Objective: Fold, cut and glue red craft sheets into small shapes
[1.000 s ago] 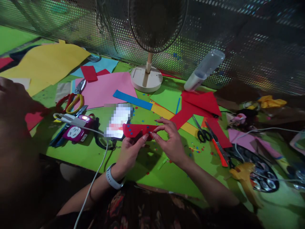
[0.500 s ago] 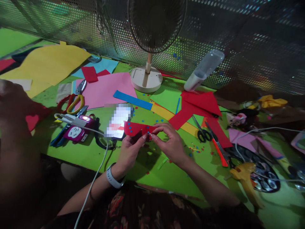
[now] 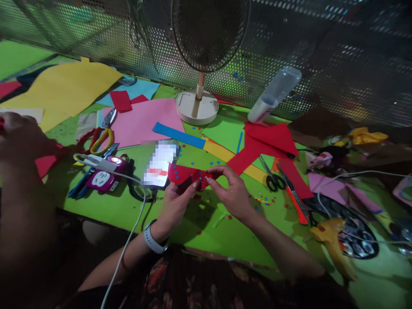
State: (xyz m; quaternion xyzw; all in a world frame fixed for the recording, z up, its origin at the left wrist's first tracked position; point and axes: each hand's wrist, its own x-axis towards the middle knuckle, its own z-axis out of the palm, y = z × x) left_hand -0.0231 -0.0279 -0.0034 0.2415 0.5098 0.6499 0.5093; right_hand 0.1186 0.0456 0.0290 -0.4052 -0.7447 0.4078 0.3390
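Note:
A folded piece of red paper (image 3: 182,173) dotted with small blue bits is held above the table between both hands. My left hand (image 3: 176,204), with a pale watch band on its wrist, pinches the paper from below and the left. At its right end, my right hand (image 3: 232,192) has thumb and forefinger closed on the paper's edge. Behind my left hand lies a lit phone (image 3: 160,165), its screen blurred out. Small red and blue paper bits (image 3: 265,201) are scattered on the green table around my hands.
Another person's hand (image 3: 24,137) is at the far left, near red paper. Red-and-yellow-handled scissors (image 3: 101,135), a purple power adapter (image 3: 104,176) and a white cable (image 3: 140,216) lie left. Black scissors (image 3: 273,178), a cutter knife (image 3: 298,204) and a paint palette (image 3: 360,229) lie right. A fan (image 3: 197,107) stands behind.
My right fingers have shifted slightly on the red paper, and its right end is turned a little. The other person's hand at the left has moved slightly.

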